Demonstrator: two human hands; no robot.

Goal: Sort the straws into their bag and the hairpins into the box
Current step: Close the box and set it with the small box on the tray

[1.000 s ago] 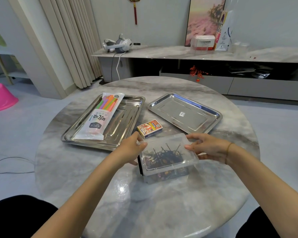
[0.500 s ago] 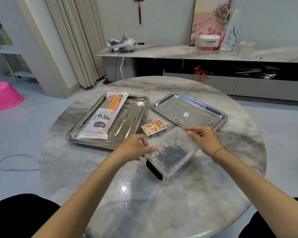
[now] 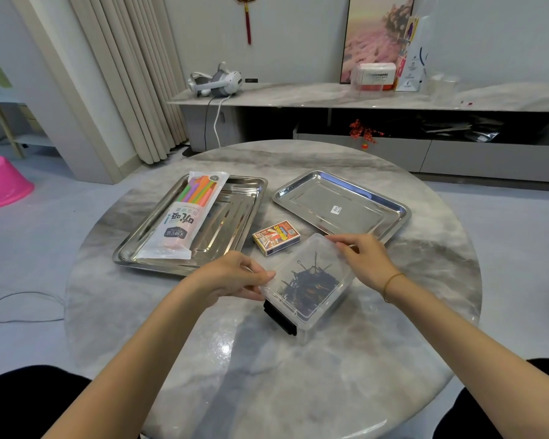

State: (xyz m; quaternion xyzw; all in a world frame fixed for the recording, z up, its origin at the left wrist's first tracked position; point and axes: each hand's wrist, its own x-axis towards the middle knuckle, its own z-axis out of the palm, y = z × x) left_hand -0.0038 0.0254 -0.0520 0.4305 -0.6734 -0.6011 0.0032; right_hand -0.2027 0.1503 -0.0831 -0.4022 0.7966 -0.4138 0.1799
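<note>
A clear plastic box (image 3: 308,285) with a black latch stands near the middle of the round marble table (image 3: 267,375), turned at an angle, its clear lid on top. A dark heap of hairpins (image 3: 309,282) lies inside it. My left hand (image 3: 232,275) grips the box's near-left edge. My right hand (image 3: 362,259) rests on its far-right corner. The bag of coloured straws (image 3: 184,217) lies in the left steel tray (image 3: 235,217), apart from both hands.
A second steel tray (image 3: 377,201) sits at the far right of the table, just beyond my right hand. A small colourful card box (image 3: 276,237) lies between the trays. A pink basin (image 3: 0,182) and a loose cable (image 3: 23,307) are on the floor at left.
The box has been turned from lying crosswise to pointing diagonally, latch end towards me. My right hand shifted to its far corner; my left stayed on the near-left edge.
</note>
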